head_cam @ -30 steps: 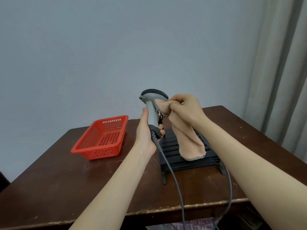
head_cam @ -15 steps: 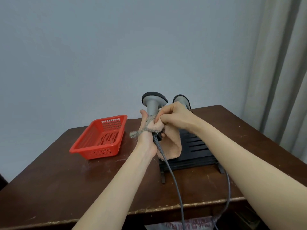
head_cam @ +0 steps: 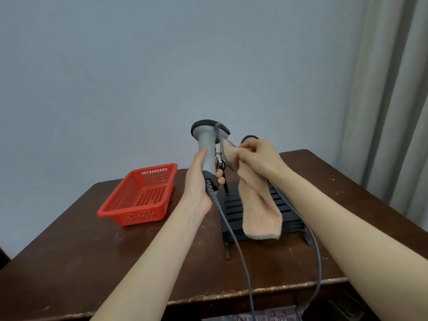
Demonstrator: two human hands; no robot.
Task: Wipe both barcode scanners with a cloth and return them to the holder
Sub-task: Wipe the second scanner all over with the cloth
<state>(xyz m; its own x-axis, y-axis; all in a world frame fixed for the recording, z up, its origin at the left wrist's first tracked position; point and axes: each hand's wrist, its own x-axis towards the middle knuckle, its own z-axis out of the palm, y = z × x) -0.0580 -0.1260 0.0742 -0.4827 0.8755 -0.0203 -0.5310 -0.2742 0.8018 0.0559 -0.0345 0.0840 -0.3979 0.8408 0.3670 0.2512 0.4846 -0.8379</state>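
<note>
1. Dark wooden table [head_cam: 69, 262] carries a red basket [head_cam: 139, 198] and the black holder [head_cam: 234, 205].
2. Your left hand [head_cam: 199, 181] grips one scanner [head_cam: 207, 144] upright above the holder.
3. Your right hand [head_cam: 259, 158] pinches the cloth [head_cam: 257, 205] just beside that scanner; the second scanner [head_cam: 249, 137] peeks out behind this hand.

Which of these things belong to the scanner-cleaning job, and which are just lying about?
Part of the job: grey scanner in left hand, cloth in right hand, second scanner behind it, black holder.
Just lying about: red basket, curtain.
</note>
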